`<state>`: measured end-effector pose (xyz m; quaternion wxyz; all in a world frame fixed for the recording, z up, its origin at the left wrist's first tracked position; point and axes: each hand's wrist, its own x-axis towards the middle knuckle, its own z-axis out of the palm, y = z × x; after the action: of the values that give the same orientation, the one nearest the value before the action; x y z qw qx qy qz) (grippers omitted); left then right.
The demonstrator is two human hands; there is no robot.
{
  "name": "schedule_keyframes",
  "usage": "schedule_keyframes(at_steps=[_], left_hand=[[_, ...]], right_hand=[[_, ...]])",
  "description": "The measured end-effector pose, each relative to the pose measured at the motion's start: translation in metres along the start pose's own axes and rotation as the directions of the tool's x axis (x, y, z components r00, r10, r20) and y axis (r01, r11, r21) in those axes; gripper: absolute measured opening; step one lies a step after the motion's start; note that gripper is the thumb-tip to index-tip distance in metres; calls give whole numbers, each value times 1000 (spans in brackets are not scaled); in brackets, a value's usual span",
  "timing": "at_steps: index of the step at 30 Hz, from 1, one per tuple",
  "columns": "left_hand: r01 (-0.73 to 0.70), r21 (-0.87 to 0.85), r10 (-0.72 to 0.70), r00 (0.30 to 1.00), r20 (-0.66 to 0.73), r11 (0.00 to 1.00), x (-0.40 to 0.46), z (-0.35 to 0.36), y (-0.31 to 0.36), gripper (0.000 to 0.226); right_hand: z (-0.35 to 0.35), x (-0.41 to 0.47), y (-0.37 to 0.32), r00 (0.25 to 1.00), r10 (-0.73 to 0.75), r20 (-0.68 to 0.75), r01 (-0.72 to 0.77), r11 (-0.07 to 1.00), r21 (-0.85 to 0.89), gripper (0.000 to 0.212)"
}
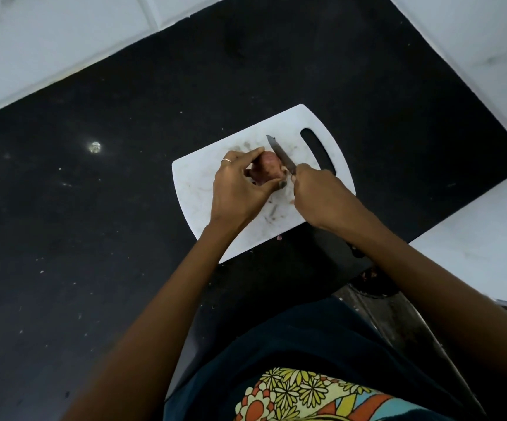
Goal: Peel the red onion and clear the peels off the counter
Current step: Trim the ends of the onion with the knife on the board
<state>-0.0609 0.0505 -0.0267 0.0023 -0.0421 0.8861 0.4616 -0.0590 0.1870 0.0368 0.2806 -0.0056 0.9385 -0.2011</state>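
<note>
On a dark counter (94, 238), your left hand (240, 189) curls its fingers around a red onion (269, 167), holding it on a white board (197, 183). Just to the right, a knife (281, 154) lies with its blade against the onion's far side, tip pointing away from you. Your right hand (319, 192) grips its handle, fingers closed tight. A small peel scrap (279, 237) sits at the board's near edge.
</note>
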Motion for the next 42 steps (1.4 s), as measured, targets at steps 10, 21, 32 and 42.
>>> schedule_keyframes(at_steps=[10, 21, 32, 42], left_hand=[[19, -10, -19, 1000, 3, 1000, 2, 1, 0, 68], [16, -2, -16, 1000, -4, 1000, 5, 1, 0, 66], [21, 4, -21, 1000, 14, 1000, 6, 1, 1, 68], [2, 33, -4, 999, 53, 999, 10, -3, 1, 67]], right_hand=[[5, -1, 0, 1000, 14, 0, -14, 1000, 0, 13], [6, 2, -7, 999, -4, -52, 4, 1000, -1, 8], [8, -2, 0, 1000, 1, -8, -1, 1000, 0, 7], [7, -5, 1, 1000, -6, -9, 6, 999, -43, 8]])
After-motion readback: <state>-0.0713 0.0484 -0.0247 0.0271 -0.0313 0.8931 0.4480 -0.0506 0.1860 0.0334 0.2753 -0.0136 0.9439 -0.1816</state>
